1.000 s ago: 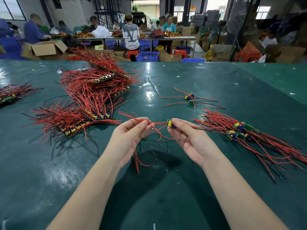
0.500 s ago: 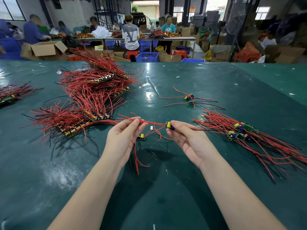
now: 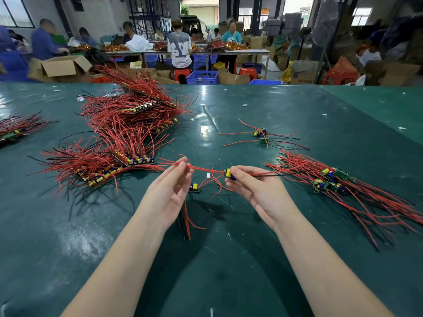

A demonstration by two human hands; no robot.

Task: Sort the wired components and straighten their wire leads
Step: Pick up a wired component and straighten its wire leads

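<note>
— How do the arms lie?
— Both forearms reach forward, palms turned up and inward.
— And the fingers?
— The left hand (image 3: 168, 191) pinches at its fingertips; the right hand (image 3: 256, 191) curls, thumb and forefinger pinched.

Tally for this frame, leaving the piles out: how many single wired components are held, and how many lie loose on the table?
Held: 1, the held component, pinched by the right hand; the left hand pinches its red lead.
Loose near the hands: 1, the near component.
Loose farther off: 2, the blue-yellow component and the green component.
Total: 4
</note>
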